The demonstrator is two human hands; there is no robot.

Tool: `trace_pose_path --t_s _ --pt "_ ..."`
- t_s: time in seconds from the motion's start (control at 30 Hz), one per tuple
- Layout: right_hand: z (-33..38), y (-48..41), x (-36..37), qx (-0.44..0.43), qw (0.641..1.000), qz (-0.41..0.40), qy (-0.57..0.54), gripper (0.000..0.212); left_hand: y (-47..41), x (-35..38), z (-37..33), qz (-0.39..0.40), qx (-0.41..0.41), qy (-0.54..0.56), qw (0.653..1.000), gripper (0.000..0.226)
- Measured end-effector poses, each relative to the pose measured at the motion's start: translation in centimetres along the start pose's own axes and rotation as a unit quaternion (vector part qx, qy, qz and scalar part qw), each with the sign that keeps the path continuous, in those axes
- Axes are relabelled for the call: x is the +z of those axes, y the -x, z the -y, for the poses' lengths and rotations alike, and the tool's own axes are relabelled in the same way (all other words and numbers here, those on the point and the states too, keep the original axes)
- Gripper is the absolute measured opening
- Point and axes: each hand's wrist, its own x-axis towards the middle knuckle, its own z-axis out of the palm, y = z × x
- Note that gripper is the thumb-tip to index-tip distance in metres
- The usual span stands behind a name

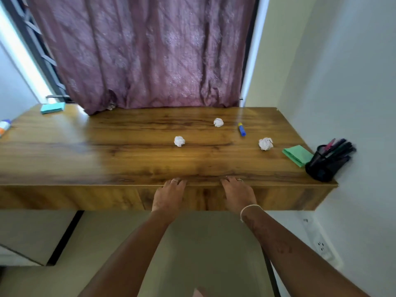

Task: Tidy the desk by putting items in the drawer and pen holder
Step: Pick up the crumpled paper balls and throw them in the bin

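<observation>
My left hand point(169, 195) and my right hand point(237, 194) lie flat against the drawer front point(203, 197) of the wooden desk point(128, 151), fingertips hooked over its top edge. The drawer looks shut. On the desk lie three crumpled white paper balls point(179, 141) point(218, 122) point(265, 143) and a blue marker point(241, 129). A green paper pad point(297, 155) lies at the right beside a black mesh pen holder point(325, 165) that holds several pens.
A teal pad point(52, 107) lies at the desk's back left, a white bottle with a blue cap point(4, 125) at the left edge. A mauve curtain point(145, 52) hangs behind. A wall point(353, 82) closes the right side.
</observation>
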Motion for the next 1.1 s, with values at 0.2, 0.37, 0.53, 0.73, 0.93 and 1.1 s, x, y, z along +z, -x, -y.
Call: trace_pose_path --t_s 0.2,0.37,0.53,0.73,0.93,1.1 --pt "6.3 -1.1 -0.5 -0.062 0.998 -0.021 -0.026 0.038 3.8 -1.9 5.6 -0.016 -0.080 0.020 0.996 0.044" --pt "12.8 -3.9 -1.1 -0.125 0.990 -0.049 -0.036 0.036 4.7 -3.1 12.5 -0.042 -0.145 0.051 0.987 0.039" --pt "21.6 -9.1 -0.5 -0.161 0.983 -0.064 -0.065 0.037 4.1 -3.5 21.4 -0.073 -0.191 0.091 0.975 0.042" --pt "33.6 -15.4 1.3 -0.183 0.976 -0.046 -0.110 0.040 3.4 -3.9 33.7 -0.091 -0.193 0.116 0.970 0.048" --pt "39.1 -19.3 2.1 -0.170 0.976 -0.046 -0.125 0.036 0.7 -4.1 39.9 -0.078 -0.191 0.151 0.967 0.047" --pt "39.9 -22.8 3.0 -0.147 0.980 -0.036 -0.127 0.034 -2.9 -2.8 41.3 -0.072 -0.151 0.178 0.970 0.044"
